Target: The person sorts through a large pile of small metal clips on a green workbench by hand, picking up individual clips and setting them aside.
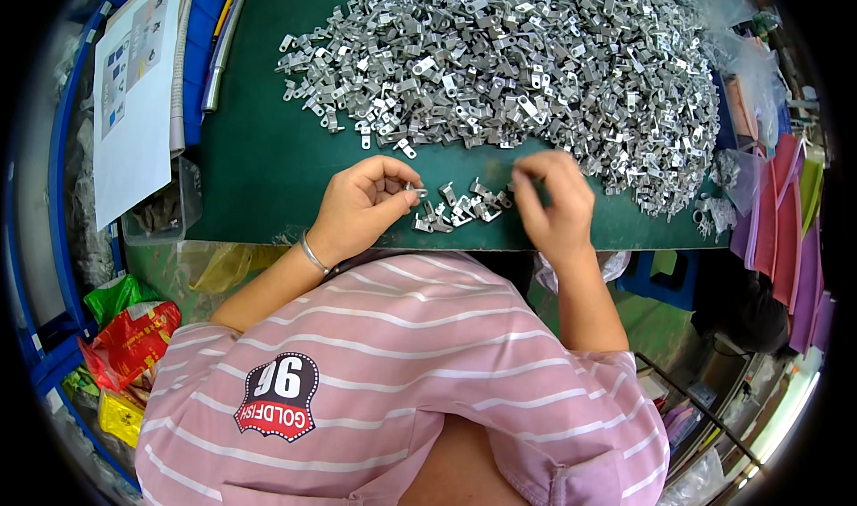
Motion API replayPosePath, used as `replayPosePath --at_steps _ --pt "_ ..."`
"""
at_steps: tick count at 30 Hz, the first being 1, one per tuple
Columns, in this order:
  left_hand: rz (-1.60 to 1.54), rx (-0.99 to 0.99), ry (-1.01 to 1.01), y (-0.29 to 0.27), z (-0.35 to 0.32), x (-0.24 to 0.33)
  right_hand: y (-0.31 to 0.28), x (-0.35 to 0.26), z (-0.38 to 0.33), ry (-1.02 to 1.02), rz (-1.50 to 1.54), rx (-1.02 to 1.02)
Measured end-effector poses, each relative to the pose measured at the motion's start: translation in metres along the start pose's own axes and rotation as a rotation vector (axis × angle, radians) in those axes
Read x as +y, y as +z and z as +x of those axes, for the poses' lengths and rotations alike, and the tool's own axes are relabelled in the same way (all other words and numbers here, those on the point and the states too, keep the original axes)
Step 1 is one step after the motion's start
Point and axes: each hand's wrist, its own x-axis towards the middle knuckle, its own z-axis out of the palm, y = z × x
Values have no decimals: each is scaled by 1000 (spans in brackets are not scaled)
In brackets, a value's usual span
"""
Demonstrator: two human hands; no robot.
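My left hand [361, 204], with a bangle at its wrist, pinches a small bent metal bracket [420, 192] between thumb and fingertips. Close to its right, near the table's front edge, lies a little group of similar metal brackets [462, 207]. At the right end of that group is my right hand [561, 204], its fingertips smeared by motion, so I cannot see whether anything is in them. Beyond both hands a large heap of silvery metal brackets [500, 68] covers much of the green table [241, 167].
On the left stand a blue bin [203, 50], a printed sheet [134, 104] and a clear plastic box [170, 207]. Plastic bags [750, 68] and pink and purple sheets [786, 211] are at the right. Below the table's right side is a blue stool [661, 278].
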Motion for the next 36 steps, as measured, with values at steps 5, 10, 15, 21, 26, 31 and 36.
replayPosePath --at_steps 5,10,15,21,26,31,36 --pt "32 3 -2 0 0 1 8 11 31 245 -129 94" --pt "13 3 11 0 0 0 11 15 35 170 -156 93" --pt "35 -1 4 -1 0 0 8 5 33 229 -97 69" --pt "-5 -2 5 0 0 2 11 15 25 162 -129 48" --pt "-1 -3 7 -1 0 1 5 5 23 392 24 110" --pt "-15 1 4 -1 0 1 3 13 18 220 -73 45" --pt "-6 -5 26 -1 0 -1 1 18 13 315 -54 74"
